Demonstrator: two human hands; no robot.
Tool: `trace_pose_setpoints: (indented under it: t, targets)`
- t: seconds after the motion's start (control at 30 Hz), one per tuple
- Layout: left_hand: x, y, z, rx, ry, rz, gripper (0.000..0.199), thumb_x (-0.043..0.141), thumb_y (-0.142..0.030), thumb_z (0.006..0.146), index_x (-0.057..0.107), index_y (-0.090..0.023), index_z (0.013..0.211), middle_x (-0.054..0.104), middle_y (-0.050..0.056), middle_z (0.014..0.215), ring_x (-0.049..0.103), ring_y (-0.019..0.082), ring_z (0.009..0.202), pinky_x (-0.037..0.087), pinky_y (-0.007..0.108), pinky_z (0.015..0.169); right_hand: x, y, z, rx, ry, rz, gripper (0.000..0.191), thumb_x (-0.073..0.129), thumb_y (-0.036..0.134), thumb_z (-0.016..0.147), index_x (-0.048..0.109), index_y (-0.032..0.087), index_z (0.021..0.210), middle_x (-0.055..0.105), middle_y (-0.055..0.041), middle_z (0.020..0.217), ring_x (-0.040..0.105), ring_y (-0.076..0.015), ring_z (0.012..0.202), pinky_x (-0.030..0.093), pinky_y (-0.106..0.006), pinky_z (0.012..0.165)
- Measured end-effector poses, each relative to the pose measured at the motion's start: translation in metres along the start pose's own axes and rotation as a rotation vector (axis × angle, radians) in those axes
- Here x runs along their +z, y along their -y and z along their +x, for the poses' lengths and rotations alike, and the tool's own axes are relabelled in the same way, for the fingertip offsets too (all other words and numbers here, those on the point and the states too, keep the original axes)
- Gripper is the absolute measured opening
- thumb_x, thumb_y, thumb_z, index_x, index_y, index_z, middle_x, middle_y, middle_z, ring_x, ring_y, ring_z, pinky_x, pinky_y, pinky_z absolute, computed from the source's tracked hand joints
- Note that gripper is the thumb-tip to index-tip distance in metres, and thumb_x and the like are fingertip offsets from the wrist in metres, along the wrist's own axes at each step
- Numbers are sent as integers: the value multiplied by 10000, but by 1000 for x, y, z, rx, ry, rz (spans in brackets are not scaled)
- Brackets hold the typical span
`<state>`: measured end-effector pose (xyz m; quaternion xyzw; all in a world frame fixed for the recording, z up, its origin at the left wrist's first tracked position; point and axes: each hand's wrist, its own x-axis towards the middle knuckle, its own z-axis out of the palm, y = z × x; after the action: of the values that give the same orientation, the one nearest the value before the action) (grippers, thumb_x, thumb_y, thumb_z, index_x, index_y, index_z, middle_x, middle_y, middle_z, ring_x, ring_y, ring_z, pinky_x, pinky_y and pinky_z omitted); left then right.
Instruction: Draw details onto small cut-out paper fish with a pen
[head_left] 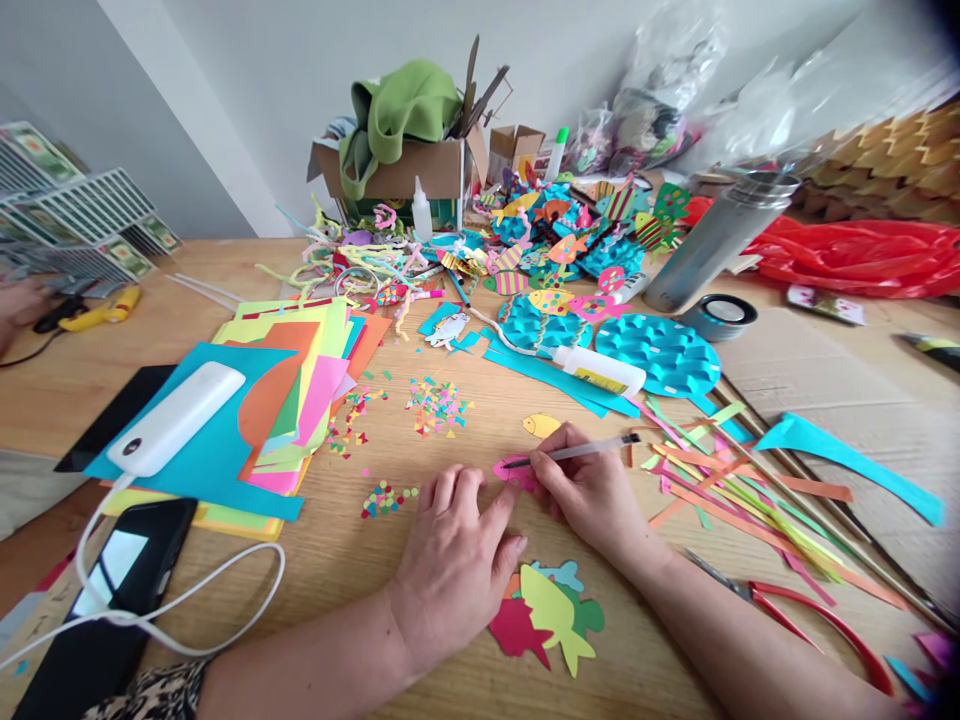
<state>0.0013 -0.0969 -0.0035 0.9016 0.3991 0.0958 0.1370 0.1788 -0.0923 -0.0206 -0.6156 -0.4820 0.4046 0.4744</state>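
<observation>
My right hand (589, 492) grips a pen (600, 446) with a clear barrel and dark cap end; its tip touches a small pink paper fish (519, 476) on the table. The left hand (454, 550) rests on the tabletop, fingers apart, its index fingertip at the lower edge of the pink fish. Just beyond lies a yellow paper fish (541, 425) with an eye and gill line drawn on it. Below my hands is a loose pile of plain fish cutouts (551, 610) in red, lime, green, blue and orange. Part of the pink fish is hidden by my right fingers.
Paper confetti (439, 405) lies left of the hands. Coloured sheets (202, 420) bear a white power bank (176, 418), beside a phone (142, 570). A glue bottle (600, 371), paper strips (750, 480) and red-handled scissors (810, 620) are rightward. Someone's hand (19, 305) is at far left.
</observation>
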Motion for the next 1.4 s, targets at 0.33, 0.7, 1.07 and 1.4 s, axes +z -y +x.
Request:
trace_pose_setpoints:
  t: [0.33, 0.7, 1.07, 1.4]
  targets:
    - [1, 0, 0, 3, 0, 4, 378, 541, -309, 929, 532, -230, 1299, 441, 105, 1139, 422, 296, 1073, 418, 506, 933, 0, 0, 0, -1, 16, 8, 168, 589, 291, 844, 492, 220, 727, 536, 50, 497, 442, -89, 353, 330, -220, 363]
    - [1, 1, 0, 8, -8, 5, 373, 549, -305, 924, 535, -229, 1289, 444, 103, 1135, 422, 294, 1069, 422, 500, 930, 0, 2, 0, -2, 3, -1, 174, 592, 295, 831, 488, 223, 713, 526, 52, 487, 437, -91, 350, 319, -221, 357]
    - [1, 1, 0, 5, -5, 11, 378, 547, -311, 924, 532, -241, 1296, 447, 100, 1135, 426, 293, 1067, 429, 498, 925, 0, 2, 0, -7, 12, 2, 176, 590, 296, 843, 489, 221, 721, 523, 56, 492, 437, -88, 355, 322, -215, 365]
    - [0, 1, 0, 5, -8, 11, 377, 551, -305, 921, 534, -241, 1293, 450, 98, 1128, 431, 289, 1059, 427, 492, 920, 0, 0, 0, -6, 2, -4, 173, 591, 287, 836, 486, 222, 715, 537, 48, 498, 459, -99, 371, 330, -218, 368]
